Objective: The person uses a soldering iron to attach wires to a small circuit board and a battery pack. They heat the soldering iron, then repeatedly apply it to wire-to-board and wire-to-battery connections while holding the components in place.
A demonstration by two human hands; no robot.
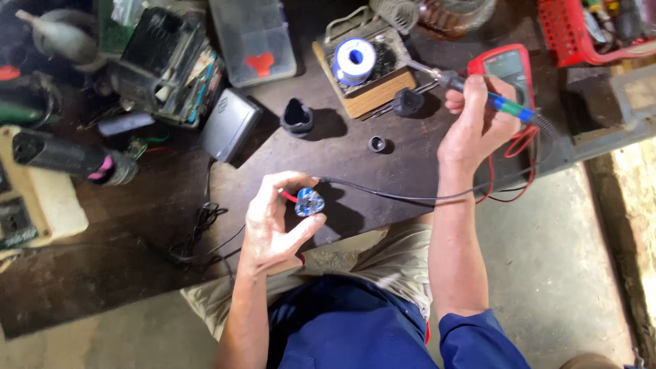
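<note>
Dark cluttered tabletop (383,171). Left hand (273,225), near centre: fingers pinching a small blue part (309,202) with trailing black cable (396,195); likely light, rigid, best gripped by its edges. Right hand (475,123), far right: fingers closed around soldering iron (478,92), beside solder spool (355,60).

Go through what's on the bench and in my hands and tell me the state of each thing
Left hand: pinching a small blue part.
Right hand: gripping the soldering iron, tip towards the solder spool.
Solder spool: sitting on a wooden block.
Multimeter: lying flat, partly behind the right hand.
Clear box: lid closed.
</note>
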